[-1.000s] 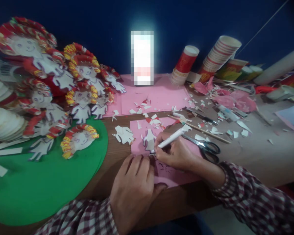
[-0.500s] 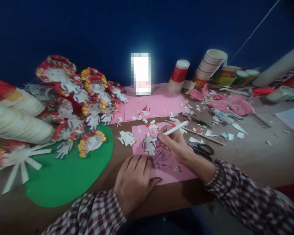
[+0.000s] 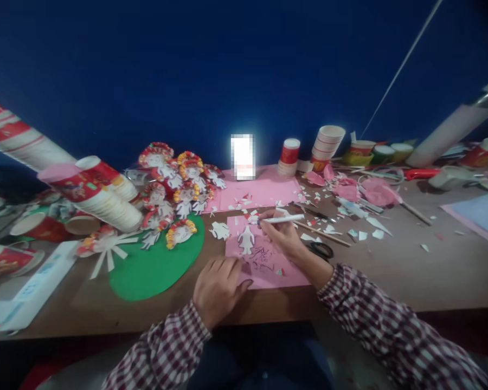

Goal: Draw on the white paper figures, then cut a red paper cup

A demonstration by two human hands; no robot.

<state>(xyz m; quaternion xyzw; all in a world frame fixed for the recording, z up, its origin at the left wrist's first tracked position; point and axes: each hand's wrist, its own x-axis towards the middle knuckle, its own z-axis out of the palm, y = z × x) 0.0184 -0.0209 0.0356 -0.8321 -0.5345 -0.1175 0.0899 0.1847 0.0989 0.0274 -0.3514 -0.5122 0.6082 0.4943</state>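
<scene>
Near the middle of the bench, between my two hands, I see the white pen lying almost level in my right hand, which is clamped around its left part. Its long axis runs left to right; the darker tip points left, toward the paper scraps, and the tail points right, toward the scissors. I judge it light, stiff and smooth, so a pinch close to the tip gives the most control. Below it lies the pink sheet, bearing dark scribbles and a white paper figure; both look thin, floppy and easy to tear or slide. My left hand rests flat on the sheet's near left corner, fingers loosely together and gripping nothing. Further left sits a green disc carrying finished paper dolls.
</scene>
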